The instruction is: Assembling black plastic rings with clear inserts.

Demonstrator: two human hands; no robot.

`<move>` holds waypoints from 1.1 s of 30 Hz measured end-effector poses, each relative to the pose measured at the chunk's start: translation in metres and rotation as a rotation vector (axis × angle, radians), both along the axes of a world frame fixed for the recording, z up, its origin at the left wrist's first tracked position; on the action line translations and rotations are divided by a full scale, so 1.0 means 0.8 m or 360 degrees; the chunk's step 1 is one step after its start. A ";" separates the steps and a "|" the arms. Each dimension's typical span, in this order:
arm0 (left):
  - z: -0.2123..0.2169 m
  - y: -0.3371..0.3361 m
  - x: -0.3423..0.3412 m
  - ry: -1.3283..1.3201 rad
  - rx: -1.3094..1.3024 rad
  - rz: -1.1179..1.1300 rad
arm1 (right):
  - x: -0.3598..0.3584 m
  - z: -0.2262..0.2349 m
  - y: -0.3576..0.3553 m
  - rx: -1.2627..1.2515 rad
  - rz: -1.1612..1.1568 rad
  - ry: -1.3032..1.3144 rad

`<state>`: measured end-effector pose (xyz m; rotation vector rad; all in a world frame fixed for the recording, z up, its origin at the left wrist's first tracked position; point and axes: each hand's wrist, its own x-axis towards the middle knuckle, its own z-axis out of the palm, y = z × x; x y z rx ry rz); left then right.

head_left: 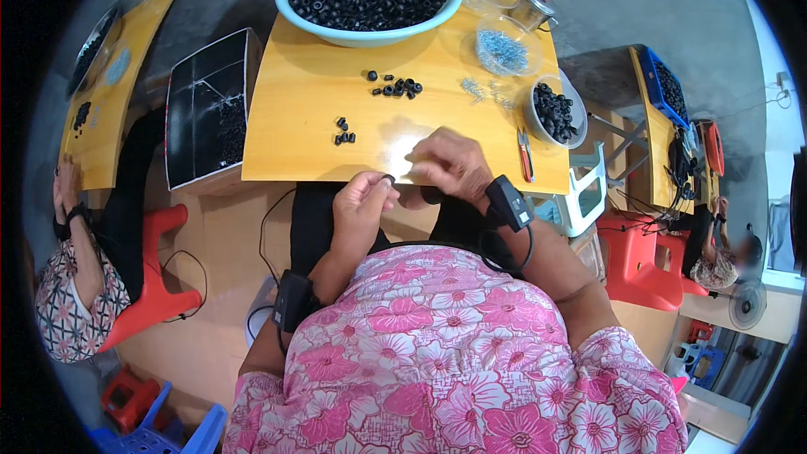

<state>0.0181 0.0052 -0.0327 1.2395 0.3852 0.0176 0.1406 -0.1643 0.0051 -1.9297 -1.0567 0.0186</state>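
At the table's near edge, my left hand (358, 208) pinches a small black cap-like piece (388, 177) between thumb and fingertips. My right hand (455, 161) is just to the right, thumb and fingers brought together in a pinch; whatever lies between them is too small to make out. Beyond the hands, a small cluster of black pieces (345, 136) lies on the yellow table (294, 109). Farther back sits a larger cluster of similar black pieces (397, 87). A red-handled tool (525, 155), perhaps snips, rests right of my right hand.
A light-blue basin (370, 37) heaped with black pieces stands at the back. On the right are a clear tub of small metal parts (503, 52), loose metal parts (472, 88), a bowl of black pieces (555, 113) and a metal cup (535, 8). People sit at side tables.
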 end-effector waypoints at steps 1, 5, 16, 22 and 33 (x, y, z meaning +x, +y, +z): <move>-0.005 0.000 -0.002 -0.0005 0.0051 -0.0034 | 0.006 0.000 -0.005 -0.0004 -0.0005 -0.0001; 0.001 -0.001 -0.006 0.0066 0.0103 -0.0200 | 0.033 -0.005 -0.024 -0.0225 -0.1000 0.0073; 0.007 0.000 -0.008 -0.0028 0.0130 -0.0311 | 0.067 -0.019 -0.046 -0.0357 -0.1095 0.0148; 0.011 -0.002 -0.007 -0.0043 0.0120 -0.0324 | 0.063 -0.045 -0.061 -0.0250 -0.1020 -0.0070; 0.004 -0.005 -0.008 -0.0076 0.0075 -0.0308 | 0.044 -0.015 -0.042 -0.0169 -0.1091 0.0259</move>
